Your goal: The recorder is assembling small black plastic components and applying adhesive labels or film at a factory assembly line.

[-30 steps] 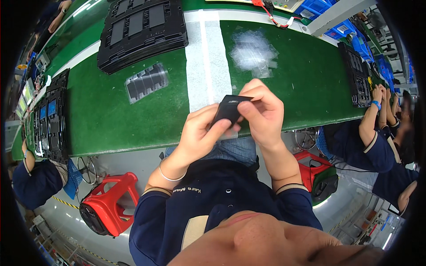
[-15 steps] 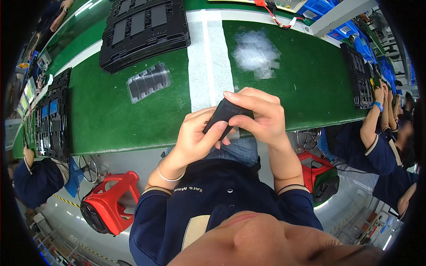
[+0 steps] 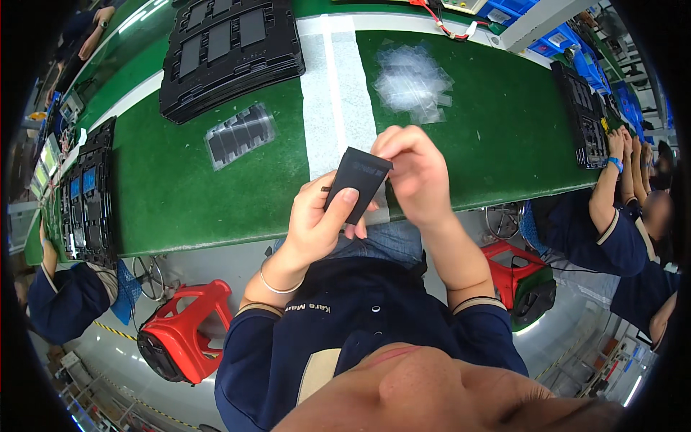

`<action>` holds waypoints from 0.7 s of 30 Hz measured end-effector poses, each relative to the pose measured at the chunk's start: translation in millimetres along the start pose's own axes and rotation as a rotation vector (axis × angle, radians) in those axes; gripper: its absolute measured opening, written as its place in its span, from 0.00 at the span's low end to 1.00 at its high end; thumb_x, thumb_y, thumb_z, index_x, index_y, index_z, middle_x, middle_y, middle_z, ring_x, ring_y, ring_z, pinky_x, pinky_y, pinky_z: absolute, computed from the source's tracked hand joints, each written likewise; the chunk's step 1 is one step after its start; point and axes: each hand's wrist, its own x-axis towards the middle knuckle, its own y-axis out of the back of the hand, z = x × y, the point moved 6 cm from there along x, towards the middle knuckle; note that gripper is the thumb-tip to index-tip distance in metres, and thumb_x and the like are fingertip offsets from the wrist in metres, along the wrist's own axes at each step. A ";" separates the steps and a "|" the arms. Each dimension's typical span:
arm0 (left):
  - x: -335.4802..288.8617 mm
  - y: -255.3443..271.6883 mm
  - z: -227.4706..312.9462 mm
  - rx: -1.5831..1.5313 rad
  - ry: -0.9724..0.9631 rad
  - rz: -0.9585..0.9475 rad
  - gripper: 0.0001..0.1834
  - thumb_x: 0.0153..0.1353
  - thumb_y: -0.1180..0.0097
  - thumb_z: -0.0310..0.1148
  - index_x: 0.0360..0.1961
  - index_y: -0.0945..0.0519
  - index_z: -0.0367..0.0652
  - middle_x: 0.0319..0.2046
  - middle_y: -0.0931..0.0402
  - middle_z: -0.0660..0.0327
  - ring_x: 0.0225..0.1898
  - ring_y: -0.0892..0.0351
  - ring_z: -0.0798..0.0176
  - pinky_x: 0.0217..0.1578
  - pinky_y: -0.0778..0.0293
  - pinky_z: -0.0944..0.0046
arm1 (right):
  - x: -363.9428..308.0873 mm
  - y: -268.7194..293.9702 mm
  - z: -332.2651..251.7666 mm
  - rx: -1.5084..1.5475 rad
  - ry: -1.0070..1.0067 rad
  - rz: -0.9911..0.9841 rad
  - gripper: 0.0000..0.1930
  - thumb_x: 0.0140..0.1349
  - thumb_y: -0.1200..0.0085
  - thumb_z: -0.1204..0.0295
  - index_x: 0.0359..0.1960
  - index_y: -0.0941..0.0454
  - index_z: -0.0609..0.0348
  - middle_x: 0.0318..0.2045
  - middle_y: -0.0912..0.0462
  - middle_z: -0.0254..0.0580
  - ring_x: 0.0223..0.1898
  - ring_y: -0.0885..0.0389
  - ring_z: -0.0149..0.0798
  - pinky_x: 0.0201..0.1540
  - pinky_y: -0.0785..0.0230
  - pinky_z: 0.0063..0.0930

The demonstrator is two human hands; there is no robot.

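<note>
A flat black battery (image 3: 359, 181), rectangular with a short tab at its left side, is held tilted over the table's near edge. My left hand (image 3: 312, 225) is closed around its lower part, thumb on the face and fingers behind. At the upper right corner, my right hand (image 3: 419, 176) pinches with thumb and index finger at the edge, where a thin black flap seems to stick out. Left of my hands lies a clear sheet with black adhesive strips (image 3: 241, 135). Farther back on the right is a loose pile of clear film pieces (image 3: 412, 81).
Stacked black trays (image 3: 230, 61) stand at the back left of the green table (image 3: 497, 122). A pale strip (image 3: 332, 93) runs across its middle. More black trays (image 3: 88, 191) sit at far left and far right. Red stools (image 3: 188, 327) flank me; co-workers (image 3: 612, 194) work at both sides.
My right hand has shifted from gripping the battery's face and top to pinching its upper right corner. More of the battery's face now shows. My left hand keeps its hold.
</note>
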 end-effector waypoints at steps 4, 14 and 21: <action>2.8 -2.4 10.9 0.356 -0.142 -0.058 0.11 0.63 0.56 0.28 0.38 0.25 0.30 0.26 0.24 0.59 0.16 0.29 0.73 0.17 0.34 0.75 | 9.9 3.3 0.0 -0.023 -0.443 -0.072 0.10 0.61 0.49 0.71 0.25 0.26 0.64 0.21 0.26 0.30 0.23 0.32 0.24 0.29 0.38 0.22; -0.2 0.2 4.8 0.186 -0.026 -0.003 0.12 0.64 0.57 0.29 0.37 0.26 0.29 0.26 0.24 0.59 0.15 0.29 0.73 0.16 0.35 0.75 | 14.3 -3.8 -24.2 -0.626 0.085 -0.141 0.06 0.56 0.45 0.74 0.26 0.21 0.64 0.22 0.25 0.37 0.23 0.29 0.26 0.24 0.38 0.19; -2.3 2.5 -2.8 -0.025 -0.052 0.056 0.15 0.67 0.59 0.33 0.43 0.30 0.28 0.28 0.24 0.55 0.16 0.28 0.70 0.16 0.34 0.74 | 18.4 -2.6 -19.1 -0.313 -0.107 -0.126 0.12 0.64 0.53 0.70 0.27 0.22 0.66 0.24 0.25 0.35 0.26 0.31 0.25 0.29 0.38 0.19</action>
